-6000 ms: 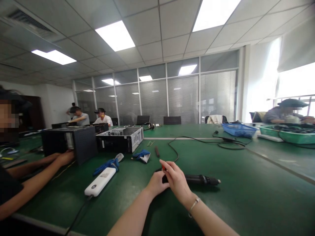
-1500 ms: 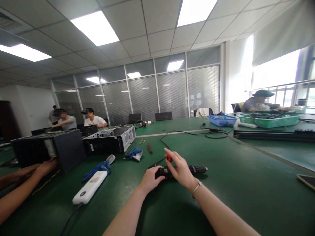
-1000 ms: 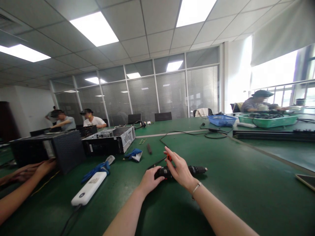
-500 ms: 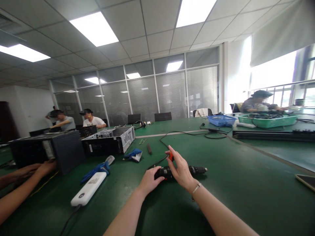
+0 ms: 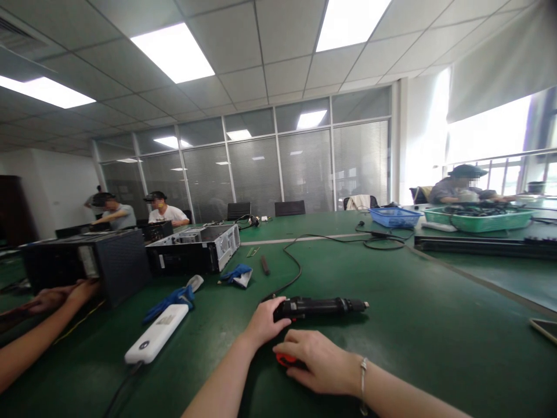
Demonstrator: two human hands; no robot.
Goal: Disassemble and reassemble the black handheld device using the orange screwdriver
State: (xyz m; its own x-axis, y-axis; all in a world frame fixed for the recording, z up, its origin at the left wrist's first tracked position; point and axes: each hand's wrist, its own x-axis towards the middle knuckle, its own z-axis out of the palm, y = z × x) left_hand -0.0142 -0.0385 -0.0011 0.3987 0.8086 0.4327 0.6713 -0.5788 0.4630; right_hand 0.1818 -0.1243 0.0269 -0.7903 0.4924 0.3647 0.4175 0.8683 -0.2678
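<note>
Black corded driver [image 5: 326, 306], head view: lies lengthwise on the green worktop [image 5: 404, 360], tip toward the person's right; left hand [image 5: 266, 320] grips its rear end, probably to stop it rolling; right hand [image 5: 322, 360] has its fingers curled round an orange-red object [image 5: 285, 360], partly hidden, nearer the body than the driver, perhaps for a closer look; left forearm reaches forward, right forearm slants in low, back of the hand upward.
</note>
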